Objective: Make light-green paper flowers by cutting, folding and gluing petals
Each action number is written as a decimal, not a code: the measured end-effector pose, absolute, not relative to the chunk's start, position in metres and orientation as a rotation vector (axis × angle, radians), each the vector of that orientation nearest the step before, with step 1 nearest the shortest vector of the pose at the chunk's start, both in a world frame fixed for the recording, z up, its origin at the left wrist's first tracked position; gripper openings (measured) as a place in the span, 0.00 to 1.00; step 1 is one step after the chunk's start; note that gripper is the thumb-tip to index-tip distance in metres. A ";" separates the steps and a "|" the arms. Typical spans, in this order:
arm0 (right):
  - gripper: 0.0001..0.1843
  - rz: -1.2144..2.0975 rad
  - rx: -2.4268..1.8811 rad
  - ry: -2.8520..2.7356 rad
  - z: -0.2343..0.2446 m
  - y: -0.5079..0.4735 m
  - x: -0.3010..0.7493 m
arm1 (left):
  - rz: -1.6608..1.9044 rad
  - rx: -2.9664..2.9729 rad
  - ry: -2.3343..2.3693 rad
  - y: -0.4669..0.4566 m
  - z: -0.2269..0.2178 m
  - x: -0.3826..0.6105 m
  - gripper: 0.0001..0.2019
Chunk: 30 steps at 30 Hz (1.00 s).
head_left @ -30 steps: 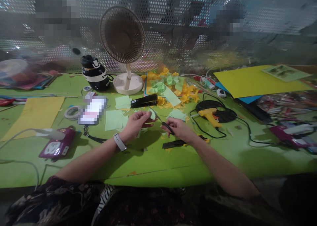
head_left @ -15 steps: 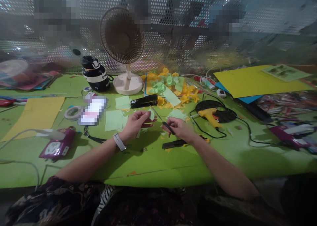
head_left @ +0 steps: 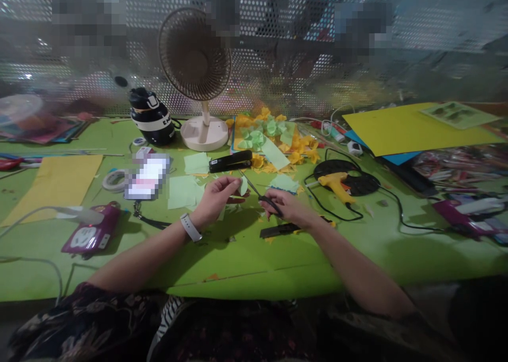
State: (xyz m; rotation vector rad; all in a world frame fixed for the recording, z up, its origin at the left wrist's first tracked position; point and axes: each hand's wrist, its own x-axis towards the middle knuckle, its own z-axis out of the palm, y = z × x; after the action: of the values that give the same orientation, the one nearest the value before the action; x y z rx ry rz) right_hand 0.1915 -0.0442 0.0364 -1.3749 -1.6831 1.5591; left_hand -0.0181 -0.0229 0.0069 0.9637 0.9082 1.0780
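Note:
Between the thumb and fingers of my left hand [head_left: 218,197] is a small pale green paper piece [head_left: 243,186] with a rounded edge. My right hand [head_left: 286,207] grips black-handled scissors [head_left: 260,197], whose blades are parted and point up and left, close beside the paper. Pale green paper squares [head_left: 183,192] lie left of my left hand, and small green scraps are under it. Past my hands sits a black stapler [head_left: 230,162]. A black and yellow utility knife [head_left: 280,229] lies just below my right hand.
Yellow and green paper flowers [head_left: 273,139] are heaped behind the stapler. A yellow glue gun [head_left: 336,186] rests on a black disc at right, its cord looping around. At left are a phone [head_left: 148,177], tape roll [head_left: 116,181], purple power strip [head_left: 93,229], bottle [head_left: 153,118] and fan [head_left: 204,134].
The scissor blades have parted, and the fingers of my right hand have spread with the handles. The green paper in my left hand has turned slightly and shows a rounder edge.

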 end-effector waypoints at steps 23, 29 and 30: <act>0.29 1.537 -1.379 -1.679 0.037 -0.044 0.189 | 1.067 0.907 0.894 -0.027 0.008 -0.015 0.20; 0.30 1.534 -1.380 -1.693 0.035 -0.044 0.189 | 1.034 0.946 0.893 -0.026 0.008 -0.016 0.20; 0.30 1.534 -1.381 -1.692 0.035 -0.044 0.189 | 1.028 0.956 0.891 -0.026 0.007 -0.016 0.20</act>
State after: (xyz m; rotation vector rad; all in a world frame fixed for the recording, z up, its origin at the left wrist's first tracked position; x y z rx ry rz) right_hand 0.1889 -0.0444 0.0354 -1.3806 -1.6919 1.5340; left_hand -0.0161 -0.0262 0.0074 0.9555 0.8909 1.0276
